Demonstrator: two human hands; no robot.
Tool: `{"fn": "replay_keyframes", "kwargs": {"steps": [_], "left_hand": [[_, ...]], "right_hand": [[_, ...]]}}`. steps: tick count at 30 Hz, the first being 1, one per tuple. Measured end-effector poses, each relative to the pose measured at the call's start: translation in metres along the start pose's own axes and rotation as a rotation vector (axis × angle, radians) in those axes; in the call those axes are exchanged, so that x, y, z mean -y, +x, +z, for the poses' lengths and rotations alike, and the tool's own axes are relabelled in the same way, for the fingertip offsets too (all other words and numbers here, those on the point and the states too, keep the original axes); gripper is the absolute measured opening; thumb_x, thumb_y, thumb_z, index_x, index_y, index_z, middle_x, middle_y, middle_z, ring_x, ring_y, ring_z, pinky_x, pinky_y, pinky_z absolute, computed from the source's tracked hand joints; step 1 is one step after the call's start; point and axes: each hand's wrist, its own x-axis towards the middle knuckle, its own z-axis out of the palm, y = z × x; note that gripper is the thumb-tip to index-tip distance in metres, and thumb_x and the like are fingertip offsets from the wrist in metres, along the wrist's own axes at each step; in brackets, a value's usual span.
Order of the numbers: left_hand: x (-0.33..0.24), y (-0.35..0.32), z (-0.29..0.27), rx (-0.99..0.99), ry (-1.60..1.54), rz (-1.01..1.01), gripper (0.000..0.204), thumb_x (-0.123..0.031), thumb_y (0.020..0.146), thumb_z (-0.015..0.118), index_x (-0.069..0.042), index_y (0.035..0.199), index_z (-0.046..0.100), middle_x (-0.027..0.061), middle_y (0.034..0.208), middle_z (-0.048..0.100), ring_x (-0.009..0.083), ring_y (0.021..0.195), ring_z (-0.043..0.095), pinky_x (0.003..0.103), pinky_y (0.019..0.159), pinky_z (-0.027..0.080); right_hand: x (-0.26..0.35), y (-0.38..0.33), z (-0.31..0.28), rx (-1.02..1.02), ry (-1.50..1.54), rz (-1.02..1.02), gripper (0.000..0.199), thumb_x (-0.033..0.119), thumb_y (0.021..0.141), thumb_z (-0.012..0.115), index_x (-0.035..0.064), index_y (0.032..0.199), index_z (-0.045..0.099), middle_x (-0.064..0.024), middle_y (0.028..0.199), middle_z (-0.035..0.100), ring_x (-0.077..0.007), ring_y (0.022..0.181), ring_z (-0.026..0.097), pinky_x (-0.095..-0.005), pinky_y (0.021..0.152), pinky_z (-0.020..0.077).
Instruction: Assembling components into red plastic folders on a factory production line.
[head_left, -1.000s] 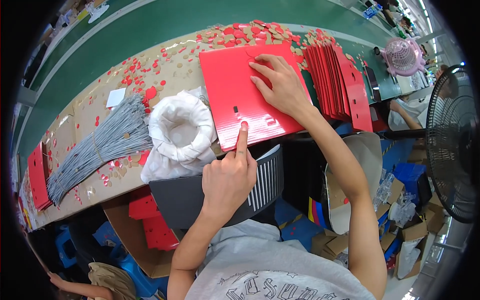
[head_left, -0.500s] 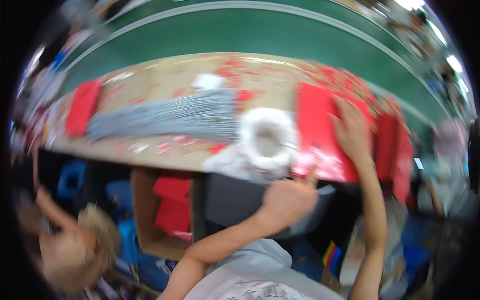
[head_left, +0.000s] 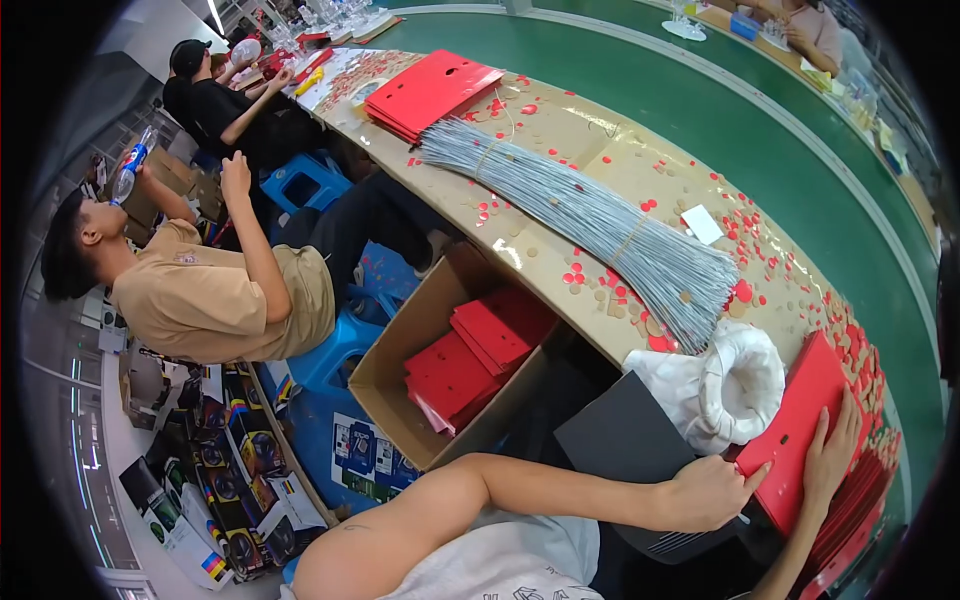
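My right hand (head_left: 834,450) lies with its fingers outstretched along the far right side of a red card stack (head_left: 798,430) at the table's right end. At the stack's near left edge is my left hand (head_left: 705,495), curled closed, its forefinger reaching onto the red surface. What its folded fingers hold, if anything, is hidden; a small pale tip shows below them. Beside the stack stands a white cloth-like bag (head_left: 745,385) with a rolled round rim. Under my left hand's side is a dark grey box or panel (head_left: 630,430).
A long bundle of grey wires (head_left: 590,220) lies along the table (head_left: 500,240), amid red and brown paper discs. More red cards (head_left: 435,90) lie at its far end. Below sits a cardboard box (head_left: 400,400) with red cards. At left, a person (head_left: 230,270) drinks from a bottle on a blue stool.
The view has swung left, bringing the seated person and the far end of the table into sight. Both hands remain at the red card stack.
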Motion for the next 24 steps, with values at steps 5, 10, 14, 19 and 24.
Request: {"fn": "replay_keyframes", "kwargs": {"steps": [5,10,14,19,24], "left_hand": [[0.002,0.004,0.0,0.0,-0.005,0.026,0.072,-0.015,0.081,0.063,0.019,0.139,0.039,0.0124,0.056,0.058,0.0255,0.048,0.06,0.036,0.048,0.046],[0.0,0.001,-0.005,0.023,-0.007,0.028,0.072,-0.015,0.081,0.063,0.019,0.139,0.038,0.0123,0.056,0.058,0.0248,0.048,0.061,0.036,0.048,0.047],[0.0,-0.002,0.004,0.003,0.023,0.018,0.073,-0.014,0.08,0.064,0.018,0.14,0.039,0.0121,0.056,0.058,0.0247,0.047,0.06,0.036,0.047,0.046],[-0.001,-0.001,0.001,-0.001,0.006,0.016,0.073,-0.013,0.079,0.063,0.019,0.14,0.038,0.0124,0.057,0.059,0.025,0.047,0.06,0.037,0.047,0.046],[-0.001,-0.002,0.0,-0.009,-0.007,0.017,0.072,-0.013,0.079,0.063,0.019,0.139,0.038,0.0132,0.058,0.059,0.0249,0.047,0.059,0.036,0.047,0.045]], "right_hand": [[-0.024,0.011,0.011,-0.252,-0.079,-0.024,0.05,0.024,0.102,0.05,0.0104,0.149,0.041,-0.0156,0.151,0.042,-0.0316,0.144,0.034,-0.0426,0.118,0.0266],[-0.056,0.03,0.006,0.105,0.081,0.114,0.048,0.02,0.1,0.053,0.0078,0.146,0.045,-0.0157,0.15,0.044,-0.0327,0.141,0.037,-0.0417,0.117,0.0279],[-0.063,0.034,-0.001,0.109,0.175,0.046,0.051,0.012,0.092,0.06,0.0052,0.141,0.047,-0.0172,0.144,0.049,-0.0335,0.137,0.042,-0.0413,0.116,0.0305],[-0.06,0.044,-0.016,-0.022,0.211,0.082,0.051,-0.002,0.079,0.066,0.0022,0.128,0.051,-0.0189,0.124,0.06,-0.0349,0.12,0.054,-0.0424,0.105,0.0397],[-0.034,0.044,-0.035,-0.078,0.21,0.091,0.051,-0.005,0.079,0.066,0.0031,0.128,0.052,-0.0163,0.122,0.061,-0.0341,0.119,0.055,-0.0426,0.106,0.0384]]}}
